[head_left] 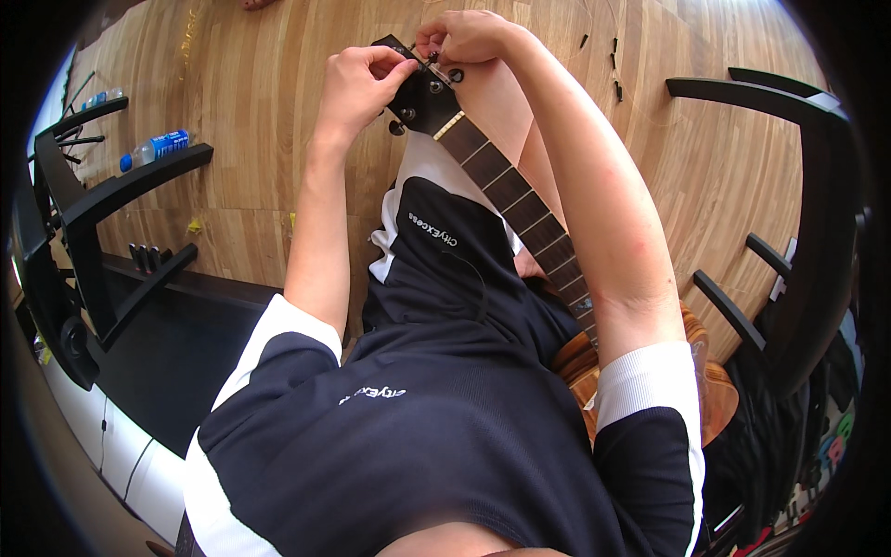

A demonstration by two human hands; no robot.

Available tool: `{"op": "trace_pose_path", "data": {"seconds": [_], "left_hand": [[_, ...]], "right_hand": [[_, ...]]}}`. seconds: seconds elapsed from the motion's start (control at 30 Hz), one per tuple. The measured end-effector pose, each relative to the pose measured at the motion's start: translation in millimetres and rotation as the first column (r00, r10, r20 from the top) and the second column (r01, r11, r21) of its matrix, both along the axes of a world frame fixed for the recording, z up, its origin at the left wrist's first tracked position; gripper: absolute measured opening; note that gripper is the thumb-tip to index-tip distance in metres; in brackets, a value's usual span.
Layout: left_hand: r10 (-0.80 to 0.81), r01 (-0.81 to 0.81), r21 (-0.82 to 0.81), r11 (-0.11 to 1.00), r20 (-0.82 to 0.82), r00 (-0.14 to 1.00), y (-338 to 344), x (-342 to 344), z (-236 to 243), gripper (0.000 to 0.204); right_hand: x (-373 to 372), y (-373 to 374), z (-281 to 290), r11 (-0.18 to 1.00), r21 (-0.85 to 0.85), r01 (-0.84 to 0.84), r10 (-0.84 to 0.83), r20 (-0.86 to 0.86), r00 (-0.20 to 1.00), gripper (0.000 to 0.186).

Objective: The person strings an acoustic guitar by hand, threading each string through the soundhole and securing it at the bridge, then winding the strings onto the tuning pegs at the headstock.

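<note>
A ukulele-like instrument with no strings on its fretboard (510, 190) lies across my lap. Its black headstock (422, 102) points away from me, with silver tuning posts and dark pegs along its edges. My left hand (360, 88) is over the headstock's left side, thumb and finger pinched together at its face; what is between them is too small to make out. At the far right edge of the headstock, my right hand (467, 39) has its fingers curled in beside a small dark tuning peg (432, 58). The wooden body (715, 399) is partly hidden behind my right arm.
Black chair legs stand at left (148, 186) and right (742, 93). A blue-labelled water bottle (156, 149) lies on the wooden floor (251, 167). Several small dark pieces (618, 91) with thin strings lie at the upper right. A black mat-like surface (176, 348) is at lower left.
</note>
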State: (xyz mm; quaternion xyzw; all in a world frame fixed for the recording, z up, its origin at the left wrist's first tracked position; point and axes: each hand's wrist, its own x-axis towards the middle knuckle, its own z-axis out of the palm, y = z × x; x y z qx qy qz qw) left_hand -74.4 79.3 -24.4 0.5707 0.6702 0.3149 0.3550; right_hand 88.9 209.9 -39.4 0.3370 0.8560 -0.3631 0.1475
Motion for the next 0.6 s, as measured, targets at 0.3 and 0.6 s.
{"op": "trace_pose_path", "data": {"seconds": [0.3,0.6], "left_hand": [[-0.013,0.011,-0.024,1.000,-0.084,0.996,2,4,10,0.015],[0.005,0.021,0.201,0.979,-0.128,0.992,-8,8,6,0.010]], "right_hand": [[8,-6,7,0.991,-0.004,0.137,-0.137,-0.082,0.987,0.033],[10,-12,18,0.982,-0.006,0.190,-0.190,-0.066,0.980,0.036]]}}
